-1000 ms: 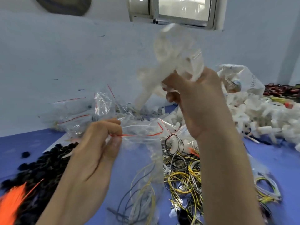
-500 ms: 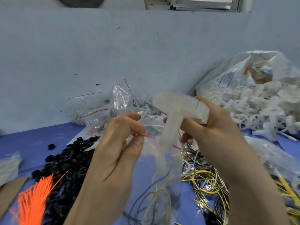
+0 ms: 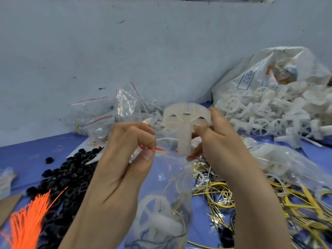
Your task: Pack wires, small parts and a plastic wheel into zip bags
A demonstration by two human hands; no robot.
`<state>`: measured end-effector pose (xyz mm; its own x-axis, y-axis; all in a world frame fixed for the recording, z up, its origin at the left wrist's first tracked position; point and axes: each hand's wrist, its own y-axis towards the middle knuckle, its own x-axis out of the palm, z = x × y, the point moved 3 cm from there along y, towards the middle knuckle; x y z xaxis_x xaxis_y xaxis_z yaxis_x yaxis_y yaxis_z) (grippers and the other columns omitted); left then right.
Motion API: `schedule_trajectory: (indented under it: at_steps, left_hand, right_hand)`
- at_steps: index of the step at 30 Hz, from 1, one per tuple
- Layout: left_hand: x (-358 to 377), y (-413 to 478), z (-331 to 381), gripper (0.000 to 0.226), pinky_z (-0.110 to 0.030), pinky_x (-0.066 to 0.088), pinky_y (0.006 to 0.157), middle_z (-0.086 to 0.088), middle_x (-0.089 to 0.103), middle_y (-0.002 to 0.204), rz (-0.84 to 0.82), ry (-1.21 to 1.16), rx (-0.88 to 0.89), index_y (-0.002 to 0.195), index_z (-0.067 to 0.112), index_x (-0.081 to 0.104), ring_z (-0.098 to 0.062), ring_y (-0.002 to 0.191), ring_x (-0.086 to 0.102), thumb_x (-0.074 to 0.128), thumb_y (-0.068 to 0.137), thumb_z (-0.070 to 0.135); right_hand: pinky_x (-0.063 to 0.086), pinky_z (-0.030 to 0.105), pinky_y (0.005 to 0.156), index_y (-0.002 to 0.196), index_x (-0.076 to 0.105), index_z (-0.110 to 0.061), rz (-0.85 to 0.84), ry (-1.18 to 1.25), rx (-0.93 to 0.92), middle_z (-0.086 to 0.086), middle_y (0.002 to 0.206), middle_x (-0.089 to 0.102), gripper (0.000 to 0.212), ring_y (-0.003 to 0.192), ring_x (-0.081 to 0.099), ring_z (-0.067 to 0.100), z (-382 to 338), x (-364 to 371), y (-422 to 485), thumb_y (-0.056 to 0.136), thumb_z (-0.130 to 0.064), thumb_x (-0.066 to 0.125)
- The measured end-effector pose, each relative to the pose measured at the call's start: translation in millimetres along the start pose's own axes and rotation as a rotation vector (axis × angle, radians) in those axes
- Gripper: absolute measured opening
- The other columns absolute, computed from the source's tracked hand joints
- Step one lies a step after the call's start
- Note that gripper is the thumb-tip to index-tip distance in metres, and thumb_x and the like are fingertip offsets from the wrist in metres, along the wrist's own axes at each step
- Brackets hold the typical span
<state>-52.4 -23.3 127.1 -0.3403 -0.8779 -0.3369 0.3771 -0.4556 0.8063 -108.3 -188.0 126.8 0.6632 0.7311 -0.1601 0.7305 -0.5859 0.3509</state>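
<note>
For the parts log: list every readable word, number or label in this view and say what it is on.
"1952", blue digits in a blue box outline, printed sideways on the big white sack of plastic wheels.
More blue print and a round orange-and-blue logo on that sack: too blurred to read.

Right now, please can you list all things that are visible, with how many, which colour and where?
zip bag: one, clear with red strip, held open at centre
plastic wheel: one, white, stem entering the bag mouth
second wheel: one, white, inside the bag with thin wires
loose wires: many, yellow, black and white, on the table right of the bag
black parts: a pile, left of the bag
orange ties: a bundle, lower left
empty zip bags: several, clear, by the wall
wheel heap: many, white, spilling from a large sack at right
table: blue
left hand: pinches the bag's rim
right hand: holds the wheel
</note>
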Motion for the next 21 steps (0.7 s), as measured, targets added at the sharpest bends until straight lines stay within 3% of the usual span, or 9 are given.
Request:
schedule_trajectory:
  at_steps: [2,5,7,9,12,14,17,19,21]
  left_hand:
    - [2,0,0,0.01,-0.035,0.044,0.098,0.01,0.054,0.106,-0.02,0.019,0.015,0.088,0.032,0.051,-0.023,0.113,0.056,0.043,0.089,0.027]
    - [2,-3,2,0.011,-0.025,0.043,0.09,0.009,0.054,0.108,-0.014,0.033,0.009,0.088,0.034,0.051,-0.024,0.114,0.056,0.042,0.091,0.028]
    - [3,-5,4,0.01,-0.021,0.043,0.088,0.008,0.054,0.109,-0.012,0.049,0.005,0.088,0.034,0.051,-0.024,0.114,0.056,0.043,0.092,0.029]
    - [3,-5,3,0.01,-0.019,0.043,0.087,0.006,0.054,0.109,-0.012,0.06,0.001,0.087,0.033,0.051,-0.022,0.112,0.057,0.043,0.093,0.032]
    - [1,-4,2,0.017,-0.034,0.047,0.095,0.008,0.053,0.111,-0.017,0.074,0.007,0.085,0.033,0.052,-0.022,0.112,0.058,0.044,0.095,0.044]
    - [-1,-4,3,0.027,-0.05,0.048,0.095,0.009,0.052,0.112,-0.021,0.062,0.014,0.085,0.032,0.054,-0.023,0.114,0.057,0.043,0.095,0.054]
    - [-1,-3,5,0.026,-0.056,0.046,0.096,0.008,0.051,0.116,-0.012,0.054,0.04,0.086,0.031,0.056,-0.026,0.121,0.053,0.043,0.095,0.052]
    - [-3,-4,3,0.024,-0.05,0.043,0.101,0.008,0.05,0.121,0.019,0.06,0.024,0.087,0.031,0.058,-0.026,0.123,0.052,0.045,0.096,0.049]
    - [-7,-4,-1,0.019,-0.033,0.041,0.103,0.009,0.048,0.125,0.055,0.093,0.007,0.087,0.031,0.058,-0.021,0.124,0.053,0.046,0.095,0.044]
  right_hand:
    - [0.048,0.023,0.047,0.095,0.05,-0.014,0.019,-0.001,-0.002,-0.003,0.078,0.064,0.014,0.041,0.06,0.014,-1,1,0,0.093,-0.007,0.038]
    - [0.051,0.029,0.057,0.095,0.051,-0.019,0.039,0.0,-0.007,-0.004,0.075,0.061,0.015,0.043,0.061,0.012,-2,2,-1,0.094,-0.013,0.037]
    - [0.049,0.028,0.061,0.093,0.05,-0.022,0.065,-0.006,-0.02,-0.006,0.075,0.061,0.014,0.051,0.063,0.014,-3,3,-2,0.095,-0.018,0.037]
    - [0.053,0.037,0.066,0.095,0.05,-0.021,0.096,0.005,-0.04,-0.007,0.074,0.059,0.014,0.061,0.062,0.009,-5,5,-2,0.095,-0.019,0.037]
    - [0.052,0.054,0.072,0.095,0.048,-0.02,0.123,-0.031,-0.087,-0.005,0.076,0.059,0.013,0.073,0.062,0.025,-8,9,-2,0.093,-0.023,0.035]
    - [0.051,0.053,0.073,0.092,0.046,-0.02,0.133,-0.045,-0.108,-0.003,0.078,0.059,0.01,0.075,0.061,0.031,-9,11,-3,0.093,-0.018,0.036]
    - [0.052,0.051,0.072,0.089,0.044,-0.021,0.103,-0.069,-0.147,0.002,0.077,0.059,0.008,0.074,0.062,0.033,-10,13,-3,0.089,-0.014,0.04]
    - [0.054,0.035,0.068,0.085,0.046,-0.024,0.009,-0.121,-0.164,0.001,0.075,0.06,0.011,0.071,0.063,0.023,-10,13,-4,0.084,-0.013,0.047]
    - [0.044,0.018,0.053,0.077,0.047,-0.024,-0.132,-0.166,-0.169,-0.006,0.068,0.057,0.016,0.06,0.056,0.011,-9,13,-7,0.079,-0.009,0.053]
